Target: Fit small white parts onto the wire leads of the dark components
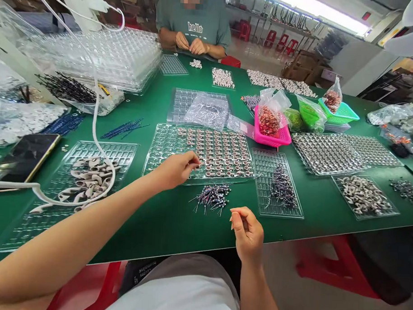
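Observation:
My left hand [177, 169] reaches over a clear compartment tray [158, 146], fingertips pinched at its near edge. Small brown-and-white earpiece-like parts [223, 151] fill the tray's right side and middle; its left columns look unfilled. Whatever is in that pinch is too small to make out. Close to the table's front edge, my right hand [248, 233] is closed, thumb against forefinger, its contents hidden. Between the hands lies a pile of small dark parts with thin wire leads [212, 197]. More of these lie on a clear tray [264, 193] to the right.
At left, a white cable [96, 101] loops over a tray of curved grey shells [90, 180], near a phone [26, 155]. Stacked clear trays [104, 56] stand behind. A pink basket [278, 138] holds bagged copper-coloured parts. A co-worker [193, 28] sits opposite, both hands together.

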{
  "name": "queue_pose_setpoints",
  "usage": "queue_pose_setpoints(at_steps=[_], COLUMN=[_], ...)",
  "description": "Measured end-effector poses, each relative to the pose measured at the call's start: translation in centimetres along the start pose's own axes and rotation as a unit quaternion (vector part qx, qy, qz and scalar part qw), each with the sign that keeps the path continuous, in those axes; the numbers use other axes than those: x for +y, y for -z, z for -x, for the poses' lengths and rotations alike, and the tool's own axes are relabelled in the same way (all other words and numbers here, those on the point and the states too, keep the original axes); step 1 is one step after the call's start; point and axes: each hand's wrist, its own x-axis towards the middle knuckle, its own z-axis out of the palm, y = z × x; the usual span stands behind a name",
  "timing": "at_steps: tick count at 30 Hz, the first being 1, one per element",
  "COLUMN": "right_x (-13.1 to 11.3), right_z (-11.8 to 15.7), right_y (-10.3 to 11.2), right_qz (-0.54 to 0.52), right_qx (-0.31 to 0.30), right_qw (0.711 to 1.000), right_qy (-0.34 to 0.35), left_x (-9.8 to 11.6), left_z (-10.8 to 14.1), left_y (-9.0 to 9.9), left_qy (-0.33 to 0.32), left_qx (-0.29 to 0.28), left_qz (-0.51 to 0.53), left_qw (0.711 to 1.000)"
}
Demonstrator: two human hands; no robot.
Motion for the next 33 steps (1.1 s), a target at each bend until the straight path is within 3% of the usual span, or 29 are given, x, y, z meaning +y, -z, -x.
queue_pose_setpoints(at_steps=[2, 4, 6, 9, 12, 18, 21, 29, 33], right_x=[-0.2, -0.3, -0.2, -0.2, -0.5, -0.7, -0.4, -1.0, -1.7], right_z=[-0.5, -1.2, -1.9, -2.5, -2.8, -3.3, -3.6, -2.9, -1.9], right_y=[0.6, 0.9, 0.9, 0.5, 0.3, 0.6, 0.6, 0.2, -0.2], right_qz=[0.057, 0.116, 0.174, 0.265, 0.329, 0.363, 0.361, 0.310, 0.273], right_qx=[-0.014, -0.049, -0.090, -0.135, -0.169, -0.172, -0.162, -0.111, -0.150], right_qw=[0.998, 0.990, 0.977, 0.949, 0.922, 0.907, 0.907, 0.928, 0.925], right_qy=[0.033, 0.060, 0.081, 0.108, 0.117, 0.124, 0.146, 0.176, 0.218], left_x=[1.4, 2.8, 3.8, 4.2, 3.5, 2.7, 3.0, 3.7, 4.6], left_z=[1.6, 2.8, 3.5, 3.7, 3.7, 3.8, 4.0, 4.5, 5.0], left_y=[-0.4, -1.2, -2.2, -3.5, -4.2, -4.1, -4.0, -3.4, -3.0], left_qy=[0.049, 0.088, 0.117, 0.149, 0.174, 0.217, 0.211, 0.152, 0.105], left_qx=[-0.003, -0.038, -0.074, -0.107, -0.134, -0.145, -0.143, -0.138, -0.165], left_qz=[0.181, 0.348, 0.452, 0.531, 0.570, 0.627, 0.619, 0.471, 0.382], left_qw=[0.982, 0.932, 0.881, 0.827, 0.792, 0.735, 0.743, 0.858, 0.903])
